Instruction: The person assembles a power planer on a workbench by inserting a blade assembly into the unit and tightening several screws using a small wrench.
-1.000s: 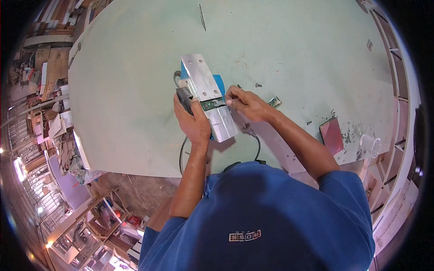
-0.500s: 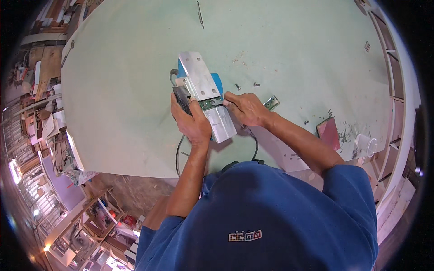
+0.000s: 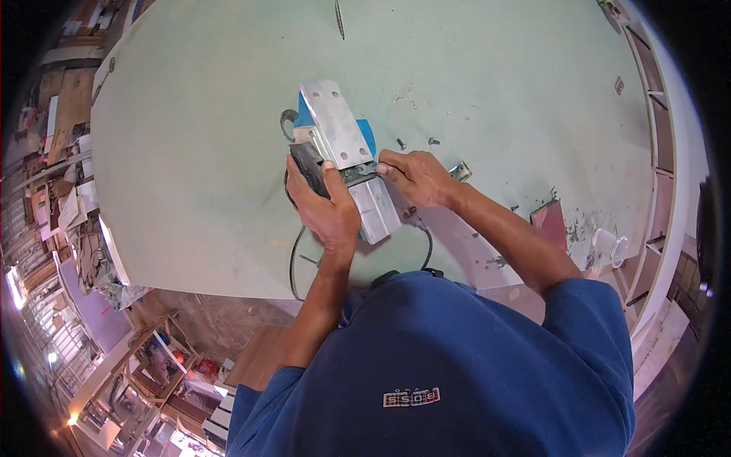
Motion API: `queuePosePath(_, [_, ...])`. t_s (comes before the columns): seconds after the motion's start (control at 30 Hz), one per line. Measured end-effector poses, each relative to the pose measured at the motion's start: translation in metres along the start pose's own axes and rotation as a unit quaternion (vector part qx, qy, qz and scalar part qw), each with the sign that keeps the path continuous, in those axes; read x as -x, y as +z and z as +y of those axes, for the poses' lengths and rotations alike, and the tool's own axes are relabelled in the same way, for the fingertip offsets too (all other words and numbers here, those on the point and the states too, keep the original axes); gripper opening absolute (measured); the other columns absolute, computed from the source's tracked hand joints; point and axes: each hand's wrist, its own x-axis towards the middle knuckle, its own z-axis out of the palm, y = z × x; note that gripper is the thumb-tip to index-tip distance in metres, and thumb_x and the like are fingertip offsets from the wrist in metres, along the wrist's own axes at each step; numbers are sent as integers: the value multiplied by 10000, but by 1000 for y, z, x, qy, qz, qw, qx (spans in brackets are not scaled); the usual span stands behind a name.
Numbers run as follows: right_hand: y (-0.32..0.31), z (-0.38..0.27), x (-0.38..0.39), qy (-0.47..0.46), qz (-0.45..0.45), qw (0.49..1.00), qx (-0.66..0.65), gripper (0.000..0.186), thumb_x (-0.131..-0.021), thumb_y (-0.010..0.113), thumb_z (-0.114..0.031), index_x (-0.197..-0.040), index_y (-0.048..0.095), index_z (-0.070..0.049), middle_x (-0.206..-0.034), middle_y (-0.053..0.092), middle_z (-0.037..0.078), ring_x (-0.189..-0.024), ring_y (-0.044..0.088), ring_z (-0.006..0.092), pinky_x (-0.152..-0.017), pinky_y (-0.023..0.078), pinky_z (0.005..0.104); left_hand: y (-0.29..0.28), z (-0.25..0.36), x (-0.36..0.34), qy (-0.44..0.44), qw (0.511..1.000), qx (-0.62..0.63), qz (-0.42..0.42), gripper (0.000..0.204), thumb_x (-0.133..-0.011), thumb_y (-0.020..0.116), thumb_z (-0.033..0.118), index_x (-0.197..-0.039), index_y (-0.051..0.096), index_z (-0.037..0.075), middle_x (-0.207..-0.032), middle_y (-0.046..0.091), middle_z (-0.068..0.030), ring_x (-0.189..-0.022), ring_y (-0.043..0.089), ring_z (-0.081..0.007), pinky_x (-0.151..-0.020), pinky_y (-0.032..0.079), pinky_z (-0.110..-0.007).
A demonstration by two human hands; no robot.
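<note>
An electric hand planer (image 3: 335, 122) with a blue body lies sole up on the pale green table, its two silver sole plates facing me. Between the plates shows the dark cutter drum (image 3: 358, 174). My left hand (image 3: 327, 209) is wrapped round the planer's left side, over a black cover, with the thumb near the drum. At the drum's right end, my right hand (image 3: 419, 177) has thumb and forefinger pinched together; what they grip is hidden. A small metal piece (image 3: 460, 171) lies partly behind that hand. Two screws (image 3: 401, 143) rest just beyond it.
The planer's black cord (image 3: 292, 266) loops toward my body. To the right are a reddish flat piece (image 3: 550, 221), dark crumbs and a clear plastic cup (image 3: 611, 247). A thin drill bit (image 3: 339, 19) lies at the far edge. A white shelf frame (image 3: 661, 198) borders the right.
The view has shifted slightly. Both hands stay on the planer in nearly the same places, the right fingers still at the drum's end.
</note>
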Motion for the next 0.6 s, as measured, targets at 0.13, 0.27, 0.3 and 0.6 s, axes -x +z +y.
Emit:
queuePosePath(0.13, [2, -6, 0, 13, 6, 999, -31, 330, -1077, 478, -385, -1110, 612, -85, -766, 643, 229, -769, 648, 462, -685, 473, 554, 0, 0, -1, -11, 1000, -17, 0, 613, -1030, 571, 253, -1488, 415, -123, -1438, 498, -322, -1332, 512, -431, -1139, 381, -458])
queuePosePath(0.27, [8, -7, 4, 19, 25, 997, -70, 292, -1081, 501, -329, -1032, 569, -49, -731, 569, 235, -694, 575, 440, -652, 437, 516, 0, 4, -3, -31, 999, 3, -6, 631, -1007, 601, 213, -1488, 388, -138, -1405, 497, -355, -1314, 490, -483, -1118, 391, -508])
queuePosePath(0.3, [10, -8, 5, 17, 34, 995, -92, 311, -1090, 497, -313, -962, 528, -31, -703, 506, 234, -630, 513, 412, -621, 409, 477, 1, 5, -2, -23, 1000, -2, -4, 637, -1009, 597, 216, -1493, 382, -137, -1411, 493, -357, -1319, 486, -488, -1115, 394, -510])
queuePosePath(0.6, [10, -41, 10, 152, 37, 983, -93, 266, -1068, 539, -288, -985, 597, -42, -723, 618, 240, -716, 632, 466, -666, 454, 545, 2, 2, -5, -36, 999, -17, -7, 665, -1007, 597, 232, -1505, 362, -142, -1432, 479, -367, -1327, 479, -507, -1119, 392, -519])
